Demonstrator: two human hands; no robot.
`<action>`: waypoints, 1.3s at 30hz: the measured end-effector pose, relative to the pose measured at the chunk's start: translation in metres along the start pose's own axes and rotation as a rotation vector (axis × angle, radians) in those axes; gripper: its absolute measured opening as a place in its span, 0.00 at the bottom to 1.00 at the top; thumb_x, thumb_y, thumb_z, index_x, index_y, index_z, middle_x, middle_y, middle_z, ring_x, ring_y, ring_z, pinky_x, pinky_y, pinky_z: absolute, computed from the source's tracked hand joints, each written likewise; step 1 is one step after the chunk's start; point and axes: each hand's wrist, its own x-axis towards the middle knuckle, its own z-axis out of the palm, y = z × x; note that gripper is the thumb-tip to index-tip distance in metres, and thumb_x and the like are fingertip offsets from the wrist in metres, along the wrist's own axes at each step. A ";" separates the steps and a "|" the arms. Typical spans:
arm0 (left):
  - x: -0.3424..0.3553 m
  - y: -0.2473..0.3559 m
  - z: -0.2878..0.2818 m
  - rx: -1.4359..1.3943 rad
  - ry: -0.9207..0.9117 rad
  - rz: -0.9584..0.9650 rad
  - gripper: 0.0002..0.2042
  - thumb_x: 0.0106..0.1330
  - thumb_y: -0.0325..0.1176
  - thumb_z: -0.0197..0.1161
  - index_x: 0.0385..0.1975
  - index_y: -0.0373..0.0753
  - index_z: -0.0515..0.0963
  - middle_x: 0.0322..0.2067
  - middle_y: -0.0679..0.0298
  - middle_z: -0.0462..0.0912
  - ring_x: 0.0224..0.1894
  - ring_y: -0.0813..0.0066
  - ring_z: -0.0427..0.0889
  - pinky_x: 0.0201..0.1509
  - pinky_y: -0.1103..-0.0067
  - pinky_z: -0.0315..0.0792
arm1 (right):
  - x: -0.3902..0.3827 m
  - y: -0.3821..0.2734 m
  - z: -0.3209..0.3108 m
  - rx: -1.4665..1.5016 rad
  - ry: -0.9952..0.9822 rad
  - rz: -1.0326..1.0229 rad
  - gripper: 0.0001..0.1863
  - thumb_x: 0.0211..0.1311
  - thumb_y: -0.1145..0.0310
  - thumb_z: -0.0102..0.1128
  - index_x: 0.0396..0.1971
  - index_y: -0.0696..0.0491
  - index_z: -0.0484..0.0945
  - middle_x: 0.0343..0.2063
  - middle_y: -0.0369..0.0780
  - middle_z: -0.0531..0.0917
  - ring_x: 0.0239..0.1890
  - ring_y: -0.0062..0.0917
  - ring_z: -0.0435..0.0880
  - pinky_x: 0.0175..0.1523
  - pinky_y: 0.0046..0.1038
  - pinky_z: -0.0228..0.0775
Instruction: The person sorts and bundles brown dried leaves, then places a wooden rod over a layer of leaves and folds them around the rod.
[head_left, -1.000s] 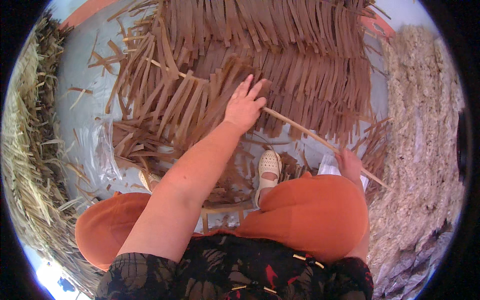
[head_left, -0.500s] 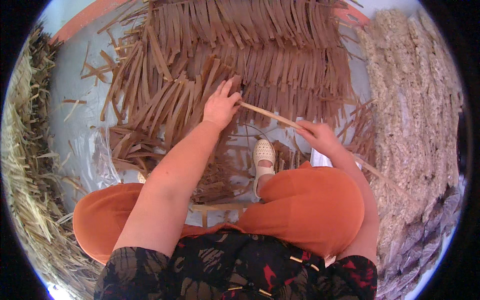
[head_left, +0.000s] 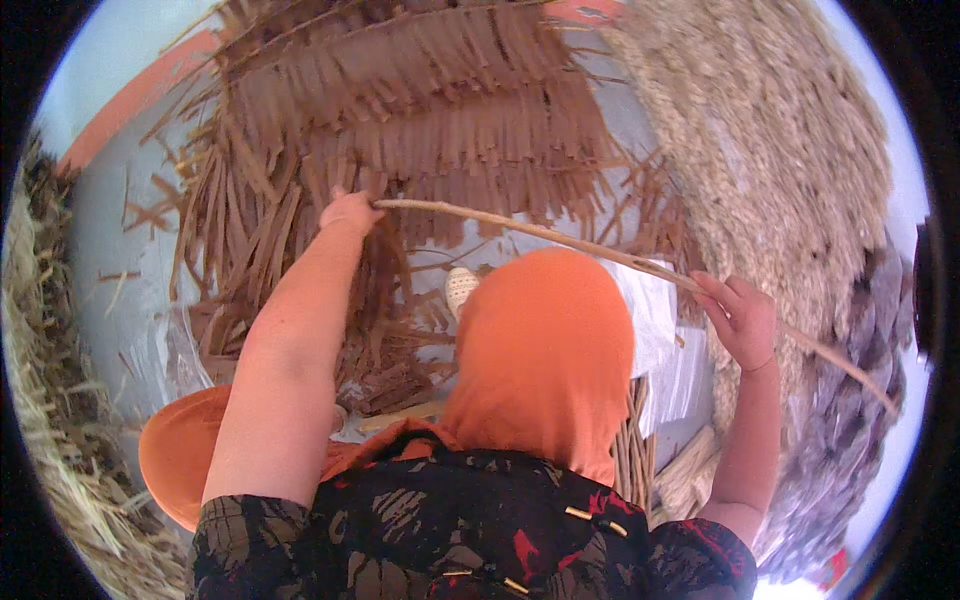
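A long thin brown wooden stick (head_left: pixel 530 228) stretches between my hands, sloping down to the right. My left hand (head_left: pixel 350 212) is closed around its left part, beside the brown flat strips (head_left: pixel 270 160); the fingertips are partly hidden. Farther right, my right hand (head_left: pixel 737 312) pinches the stick between thumb and fingers, and the stick's tip sticks out well past that hand. The strips hang in overlapping rows like a thatch panel on the grey floor, with loose, tangled ones around my left hand.
Pale braided fibre bundles (head_left: pixel 770 150) rise along the right, above greyish bundles (head_left: pixel 860 330). Dry straw-like material (head_left: pixel 60 400) lines the left. White plastic sheeting (head_left: pixel 655 315) and a bunch of thin sticks (head_left: pixel 637 450) lie beside my orange-clad knee (head_left: pixel 550 350).
My right hand has moved right and is farther from my left hand, leaving a longer stretch of stick between them. The view has shifted to the right, and my right knee is raised higher in it.
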 end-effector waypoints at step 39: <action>-0.231 0.099 -0.141 -0.878 0.541 0.824 0.12 0.67 0.36 0.59 0.46 0.40 0.82 0.41 0.65 0.85 0.44 0.78 0.81 0.49 0.80 0.73 | -0.267 0.005 0.227 0.385 -0.464 0.633 0.18 0.64 0.57 0.54 0.47 0.50 0.80 0.39 0.48 0.84 0.41 0.36 0.85 0.45 0.36 0.75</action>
